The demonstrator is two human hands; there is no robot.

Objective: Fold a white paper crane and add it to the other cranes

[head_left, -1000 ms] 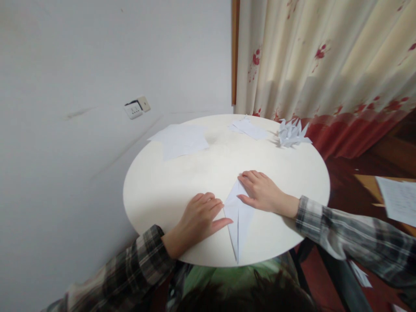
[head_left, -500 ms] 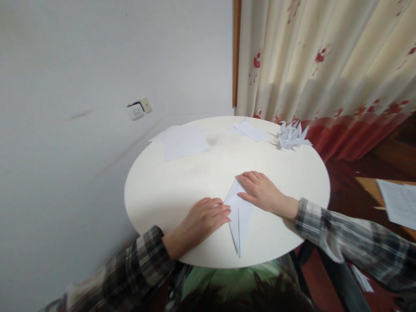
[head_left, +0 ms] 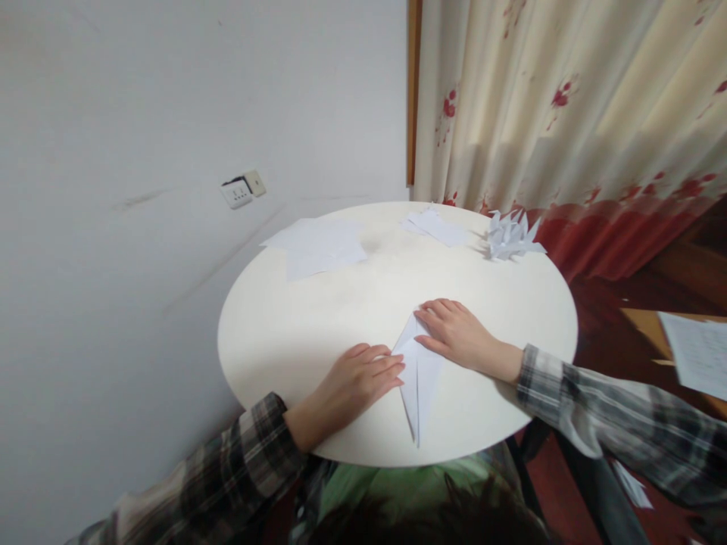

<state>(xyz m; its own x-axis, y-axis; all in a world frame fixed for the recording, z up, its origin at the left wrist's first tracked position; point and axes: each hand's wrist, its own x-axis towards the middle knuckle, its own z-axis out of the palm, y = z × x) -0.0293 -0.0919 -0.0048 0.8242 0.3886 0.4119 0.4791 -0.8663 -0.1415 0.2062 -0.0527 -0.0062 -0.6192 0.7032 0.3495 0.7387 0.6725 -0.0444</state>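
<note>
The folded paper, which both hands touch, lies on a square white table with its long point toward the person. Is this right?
No: the head view shows a round table, not a square one. The rest holds: left hand and right hand touch the folded paper, its long point toward the person.

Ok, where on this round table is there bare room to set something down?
The widest bare patch is the table's middle, between the loose sheets at the far edge and the right hand. The left part, beside the left hand, is bare too. Crowded: the far edge, with small sheets and folded figures, and the near middle, around the folded paper.
</note>
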